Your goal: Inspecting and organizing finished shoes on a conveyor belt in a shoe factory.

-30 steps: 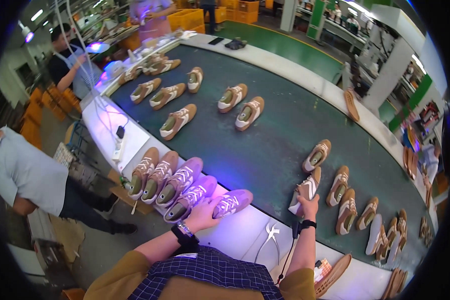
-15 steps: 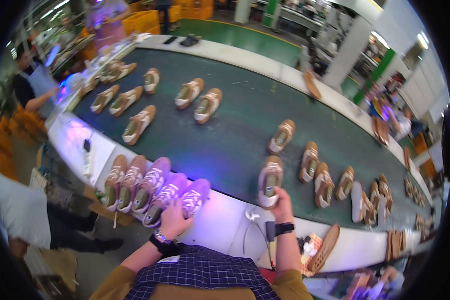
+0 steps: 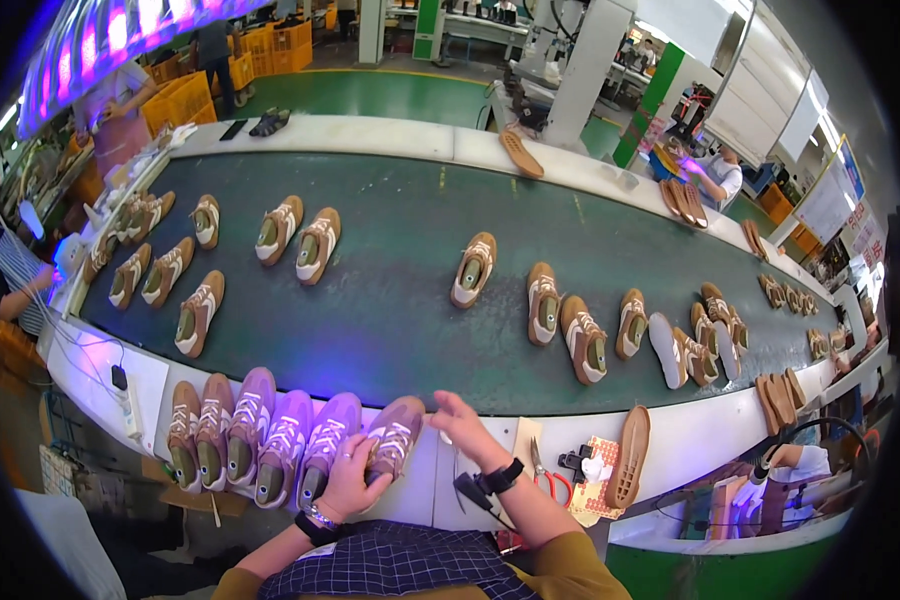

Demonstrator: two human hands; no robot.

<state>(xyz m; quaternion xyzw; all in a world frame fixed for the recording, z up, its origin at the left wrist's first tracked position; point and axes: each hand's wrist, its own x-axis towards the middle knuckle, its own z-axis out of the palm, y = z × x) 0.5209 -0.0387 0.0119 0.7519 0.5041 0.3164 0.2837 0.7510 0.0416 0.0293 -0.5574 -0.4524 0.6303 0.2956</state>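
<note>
At the right end of a row of sneakers on the white near ledge stands a tan sneaker (image 3: 398,430) with pale laces. My left hand (image 3: 348,482) is closed at its heel end, fingers against its left side. My right hand (image 3: 470,432) is just right of that sneaker's toe, fingers apart and holding nothing. Left of my left hand, the other sneakers stand side by side, toes pointing away; purple light tints several, such as the laced sneaker (image 3: 284,445).
Beyond the ledge, a dark green conveyor belt (image 3: 390,340) carries several tan sneakers. Right of my right hand lie red-handled pliers (image 3: 550,478) and a loose tan sole (image 3: 628,458). More soles (image 3: 684,203) rest on the far ledge. Other people work around the belt.
The sneaker my right hand held on the belt now stands at the row's right end, by my left hand. My right hand has let go. The view has shifted, and belt sneakers appear further left.
</note>
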